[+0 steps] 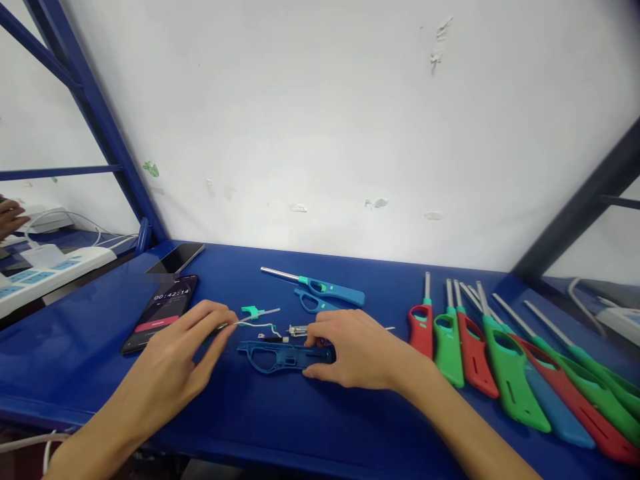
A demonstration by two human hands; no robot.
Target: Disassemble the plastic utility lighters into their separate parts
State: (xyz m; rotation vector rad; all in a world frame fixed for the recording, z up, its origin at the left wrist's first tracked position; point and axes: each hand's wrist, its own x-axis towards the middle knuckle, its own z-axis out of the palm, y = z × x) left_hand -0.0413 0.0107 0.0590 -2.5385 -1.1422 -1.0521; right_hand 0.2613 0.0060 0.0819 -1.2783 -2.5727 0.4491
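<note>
Between its thumb and fingers, my left hand (193, 347) pinches a thin metal piece beside a white wire (265, 325). My right hand (345, 347) grips the right end of an opened blue lighter shell (287, 358) lying on the blue table. A black part (273, 339) and a small metal assembly (297, 331) lie just above the shell, the latter partly hidden by my right fingers. A turquoise trigger piece (253, 311) sits further back. Behind my right hand are a blue lighter with a metal tube (335, 291) and another blue shell piece (310, 303).
Several red, green and blue long lighters (515, 380) lie in a row at the right. On the left are a phone showing a timer (163, 310) and a dark phone (177, 259). Beyond the blue frame are a power strip (55, 273) and another person's hand (10, 219).
</note>
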